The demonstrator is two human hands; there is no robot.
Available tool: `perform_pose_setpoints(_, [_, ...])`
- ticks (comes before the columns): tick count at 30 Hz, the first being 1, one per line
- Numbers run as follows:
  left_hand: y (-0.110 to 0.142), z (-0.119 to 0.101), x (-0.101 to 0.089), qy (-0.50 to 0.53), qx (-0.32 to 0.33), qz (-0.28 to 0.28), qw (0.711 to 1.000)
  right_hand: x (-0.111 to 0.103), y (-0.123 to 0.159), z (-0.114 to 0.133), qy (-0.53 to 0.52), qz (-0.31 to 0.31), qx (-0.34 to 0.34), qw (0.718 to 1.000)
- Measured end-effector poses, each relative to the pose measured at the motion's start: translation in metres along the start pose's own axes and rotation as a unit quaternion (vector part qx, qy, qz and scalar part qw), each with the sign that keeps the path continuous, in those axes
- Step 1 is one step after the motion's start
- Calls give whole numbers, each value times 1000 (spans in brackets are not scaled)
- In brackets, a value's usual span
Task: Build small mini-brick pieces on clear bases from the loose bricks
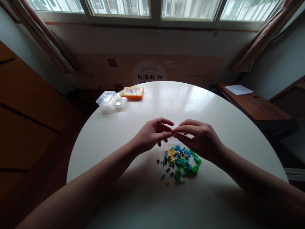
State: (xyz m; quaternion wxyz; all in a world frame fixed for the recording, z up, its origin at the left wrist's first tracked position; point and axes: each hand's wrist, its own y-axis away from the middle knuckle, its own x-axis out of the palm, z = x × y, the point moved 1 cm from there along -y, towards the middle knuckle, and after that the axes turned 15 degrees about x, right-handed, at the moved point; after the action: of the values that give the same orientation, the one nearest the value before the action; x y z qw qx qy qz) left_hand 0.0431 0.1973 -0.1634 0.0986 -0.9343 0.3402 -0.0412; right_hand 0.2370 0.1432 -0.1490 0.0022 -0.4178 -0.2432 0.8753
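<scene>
Above the white table, my left hand (152, 135) and my right hand (200, 136) meet at the fingertips. Between them is a tiny dark brown building brick (173, 132), largely covered by the fingers. The thumb and fingers of my right hand pinch it from the right. On the other side, my left thumb and a finger close on it, while the left index finger arches above. Below the hands lies a loose pile of small building bricks (182, 162) in green, blue, yellow, cream and brown. A flat transparent sheet (172, 142) lies partly hidden behind the hands.
On the round white table (95, 149), clear plastic boxes (107, 99) stand at the far left beside an orange box (132, 93). A wooden desk (264, 105) with white paper (239, 89) is off to the right. Windows and a printed cardboard panel (200, 70) lie beyond.
</scene>
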Motion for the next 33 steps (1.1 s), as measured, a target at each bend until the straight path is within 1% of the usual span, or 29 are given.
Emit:
perform_pose_setpoints(5, [2, 0, 0, -66, 23, 3, 998, -1, -1, -3, 6, 5, 18, 1000])
perform_pose_setpoints(7, [2, 0, -2, -126, 34, -1, 991, -2, -2, -5, 16, 8, 27, 999])
perform_pose_setpoints(9, [2, 0, -4, -225, 61, -9, 973, -2, -3, -9, 40, 26, 44, 998])
perform_pose_setpoints(11, [2, 1, -6, -320, 85, -14, 944, 0, -4, -14, 81, 52, 67, 993])
perform_pose_setpoints(12, [1, 1, -7, -353, 90, -12, 931, 2, -5, -16, 105, 67, 79, 989])
perform_pose_setpoints(14, [1, 3, -8, -389, 88, -2, 917, 5, -6, -20, 147, 92, 97, 980])
perform_pose_setpoints(16, [1, 5, -8, -408, 81, 9, 909, 8, -8, -21, 171, 111, 108, 973])
perform_pose_setpoints(19, [1, 7, -7, -426, 70, 20, 902, 11, -11, -21, 179, 138, 129, 965])
perform_pose_setpoints(24, [1, 12, -5, -440, 58, 33, 896, 16, -18, -21, 189, 169, 150, 956])
perform_pose_setpoints(26, [1, 13, -5, -441, 60, 35, 895, 16, -18, -22, 191, 170, 153, 955])
perform_pose_setpoints(29, [1, 14, -5, -444, 64, 37, 893, 13, -16, -23, 179, 155, 153, 959])
perform_pose_setpoints(33, [2, 13, -5, -451, 50, 36, 890, 7, -11, -21, 173, 138, 141, 965])
